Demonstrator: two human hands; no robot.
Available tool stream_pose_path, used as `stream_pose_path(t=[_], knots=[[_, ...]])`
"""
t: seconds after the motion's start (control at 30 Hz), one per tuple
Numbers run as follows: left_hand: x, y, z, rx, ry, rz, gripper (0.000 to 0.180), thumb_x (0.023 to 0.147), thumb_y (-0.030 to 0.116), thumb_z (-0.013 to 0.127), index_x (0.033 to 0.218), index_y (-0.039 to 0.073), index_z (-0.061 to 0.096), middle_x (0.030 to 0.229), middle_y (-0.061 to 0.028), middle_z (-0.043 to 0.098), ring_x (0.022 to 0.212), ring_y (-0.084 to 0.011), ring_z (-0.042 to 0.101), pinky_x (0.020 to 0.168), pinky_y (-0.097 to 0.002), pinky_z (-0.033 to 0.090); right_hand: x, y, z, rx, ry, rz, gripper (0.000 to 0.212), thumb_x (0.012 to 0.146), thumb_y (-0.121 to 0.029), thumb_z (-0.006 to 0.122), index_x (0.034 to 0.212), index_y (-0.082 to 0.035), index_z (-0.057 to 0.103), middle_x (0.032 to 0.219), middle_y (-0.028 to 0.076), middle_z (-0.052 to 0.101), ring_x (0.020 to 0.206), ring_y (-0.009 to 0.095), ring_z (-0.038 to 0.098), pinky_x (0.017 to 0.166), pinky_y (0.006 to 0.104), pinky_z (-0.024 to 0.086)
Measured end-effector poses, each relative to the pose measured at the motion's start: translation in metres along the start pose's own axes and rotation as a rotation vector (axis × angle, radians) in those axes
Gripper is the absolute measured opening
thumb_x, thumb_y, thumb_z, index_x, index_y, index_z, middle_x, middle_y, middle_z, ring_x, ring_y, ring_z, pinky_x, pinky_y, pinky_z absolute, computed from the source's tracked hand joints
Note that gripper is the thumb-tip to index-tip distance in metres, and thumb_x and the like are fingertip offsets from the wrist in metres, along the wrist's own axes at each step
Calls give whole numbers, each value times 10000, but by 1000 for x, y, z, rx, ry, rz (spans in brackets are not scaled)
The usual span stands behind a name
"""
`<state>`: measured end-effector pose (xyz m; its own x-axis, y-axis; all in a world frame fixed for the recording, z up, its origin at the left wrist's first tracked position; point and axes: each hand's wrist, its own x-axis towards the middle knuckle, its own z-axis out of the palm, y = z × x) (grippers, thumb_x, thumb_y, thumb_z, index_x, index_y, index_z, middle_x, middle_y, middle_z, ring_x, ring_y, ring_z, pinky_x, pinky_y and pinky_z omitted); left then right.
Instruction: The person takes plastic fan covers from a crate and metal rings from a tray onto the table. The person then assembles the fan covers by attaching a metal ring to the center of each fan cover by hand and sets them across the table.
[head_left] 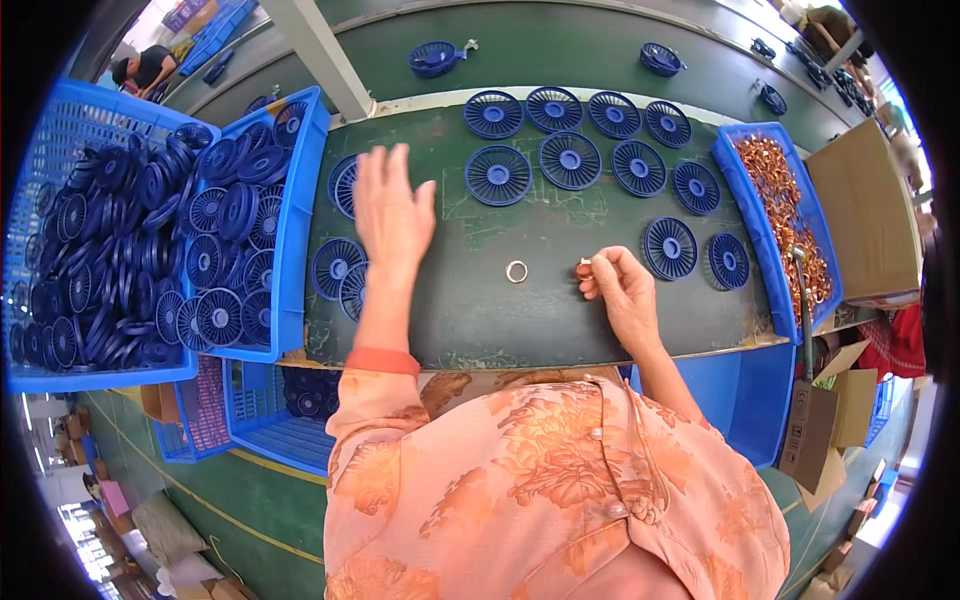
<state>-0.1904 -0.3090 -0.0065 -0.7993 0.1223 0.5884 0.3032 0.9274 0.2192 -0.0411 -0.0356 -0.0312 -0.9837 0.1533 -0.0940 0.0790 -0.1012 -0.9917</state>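
Observation:
My left hand (393, 212) reaches over the left part of the green work table with its fingers stretched out. It is nearest to a round dark-blue fan grille (342, 187), which it partly covers. Two more grilles, one of them this overlapped grille (332, 268), lie beside my left forearm. My right hand (622, 290) pinches a small shiny metal ring (584, 269) between thumb and fingers, just above the table. Left of it, a similar silvery ring (516, 271) lies by itself on the table. Several blue grilles, such as this one (570, 160), are laid out at the back and right.
Blue crates (300, 330) piled with dark-blue grilles stand at the left. At the right, a blue bin (782, 318) holds many copper-coloured pieces (770, 180) beside a cardboard box (868, 215). Behind the table runs a green conveyor (560, 50) with assembled parts; a metal post (318, 60) rises there.

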Motion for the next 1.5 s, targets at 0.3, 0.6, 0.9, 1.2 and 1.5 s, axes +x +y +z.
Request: stream_pose_path(t=[0.3, 0.6, 0.9, 1.2, 1.5], knots=[[2, -25, -41, 19, -58, -121, 699, 705, 71, 863, 1333, 76, 556, 1174, -167, 584, 1073, -370, 593, 927, -440, 502, -5, -14, 11, 209, -137, 245, 186, 983, -123, 661, 1159, -66, 644, 1010, 28, 706, 845, 64, 630, 761, 208, 522], [-40, 32, -33, -1318, -374, -574, 169, 957, 127, 717, 1055, 44, 608, 967, -5, 637, 877, -86, 611, 788, -262, 550, 0, -30, 24, 140, -136, 141, 190, 989, -86, 644, 1167, -22, 665, 1011, 49, 708, 784, 89, 670, 708, 233, 580], [-79, 79, -19, -1749, -583, -911, 217, 1052, 217, 560, 1140, 21, 589, 1072, -91, 692, 929, -155, 707, 833, -326, 613, -10, -44, 32, 149, -113, 74, 289, 970, -48, 662, 1249, 13, 623, 1135, 65, 659, 924, 121, 683, 856, 258, 578], [-86, 95, -22, -1704, -575, -834, 227, 1053, 165, 537, 1169, -25, 579, 1069, -115, 693, 926, -155, 706, 828, -303, 614, -6, -33, 44, -490, 19, -486, 252, 861, -28, 751, 1103, 0, 690, 1034, 89, 694, 875, 146, 702, 752, 281, 581], [-90, 104, -22, -1651, -560, -724, 231, 1034, 159, 589, 1162, -33, 587, 1037, -85, 693, 889, -109, 687, 787, -253, 599, -7, -26, 39, -730, 72, -532, 227, 817, -91, 783, 1032, -43, 730, 999, 122, 693, 842, 289, 702, 730, 356, 574]])
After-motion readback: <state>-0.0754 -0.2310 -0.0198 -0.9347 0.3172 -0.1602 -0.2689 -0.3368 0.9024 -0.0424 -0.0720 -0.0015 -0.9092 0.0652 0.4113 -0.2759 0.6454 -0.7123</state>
